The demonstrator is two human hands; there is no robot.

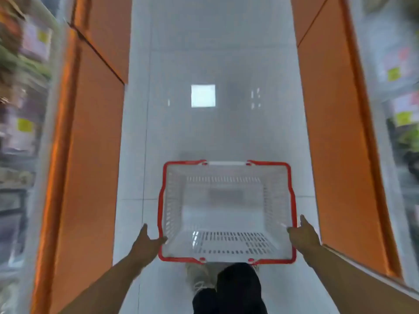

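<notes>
I hold a white plastic shopping basket (293,200) with a red rim and folded-down red handles out in front of me, low over the floor. Nothing lies inside it. My left hand (147,242) grips the near left side of the rim, thumb raised and fingers reaching over the edge. On the near right side my right hand (303,236) holds the rim the same way, thumb up. Both forearms stretch forward from the bottom corners of the head view.
A narrow shop aisle with a glossy white tiled floor (204,64) runs ahead. Orange shelf bases stand on the left (90,155) and the right (335,132), with blurred goods and yellow price tags above. My dark trouser legs (238,288) and a pale shoe (199,277) show below the basket.
</notes>
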